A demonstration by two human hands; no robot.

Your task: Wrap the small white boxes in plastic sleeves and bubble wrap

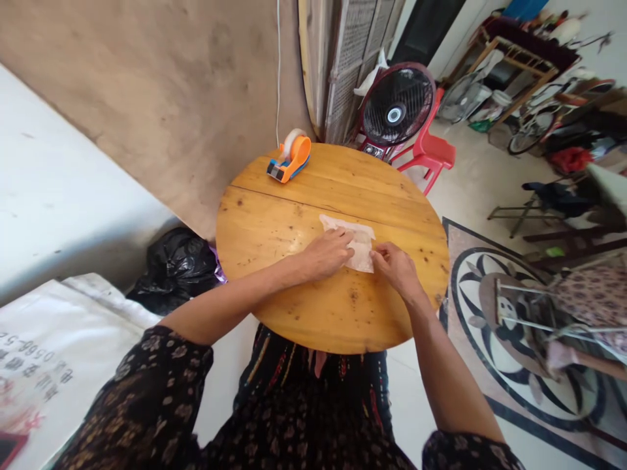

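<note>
A thin, whitish tissue (361, 247) lies spread on the round wooden table (313, 313), with a folded strip along its far edge. My left hand (329, 253) rests over the left part of the tissue, its fingers stretched out and pressing on top. At the tissue's right edge, my right hand (393, 262) has thumb and forefinger pinched together on the border. Part of the tissue is hidden beneath my left fingers.
An orange and blue tape dispenser (292, 156) stands at the table's far left edge. Beyond the table are a fan (398, 108) and a red plastic chair (434, 149). A black plastic bag (179, 264) sits on the left, near a white sack (73, 346).
</note>
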